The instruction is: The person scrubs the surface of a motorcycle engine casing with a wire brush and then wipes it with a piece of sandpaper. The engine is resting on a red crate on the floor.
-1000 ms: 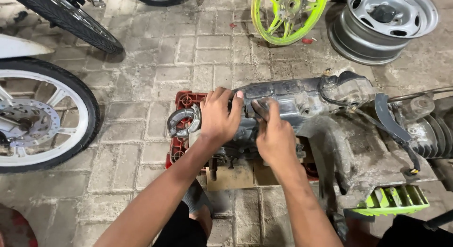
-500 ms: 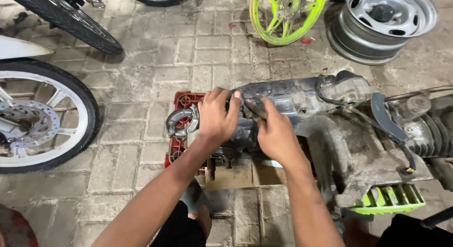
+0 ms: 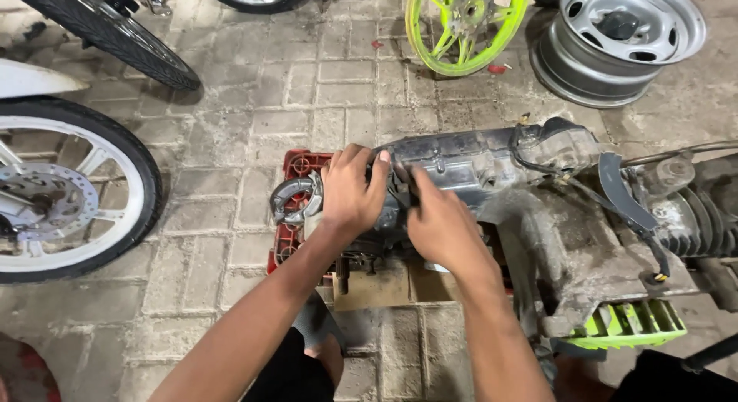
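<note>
1. The left hand (image 3: 351,194) lay clamped over the near end of the scooter engine casing (image 3: 477,167), fingers curled over its top edge and the thumb towards the other hand.
2. The right hand (image 3: 438,221) sat just beside it, touching the same grey casing, fingers bunched forward as if pinching something small at the casing edge; what they pinched was hidden behind the knuckles.
3. The casing itself ran from under both hands away to the right, dusty and dark, with a black hose (image 3: 538,160) looped over its far end.
4. Just left of the left hand, a pair of curved brake shoes (image 3: 292,198) rested on a red plastic crate (image 3: 296,165) that carried that end of the engine.
5. Below the hands, a piece of cardboard (image 3: 377,287) lay flat on the brick floor (image 3: 254,117).
6. Well right of the right hand stood a coiled shock spring (image 3: 703,221), and nearer the body a lime-green plastic part (image 3: 626,325).
7. Beyond the hands, well apart, leaned a lime-green wheel (image 3: 461,21) and a grey steel rim (image 3: 623,33).
8. Far left of the left hand stood a white-spoked wheel with its brake disc (image 3: 50,206).
</note>
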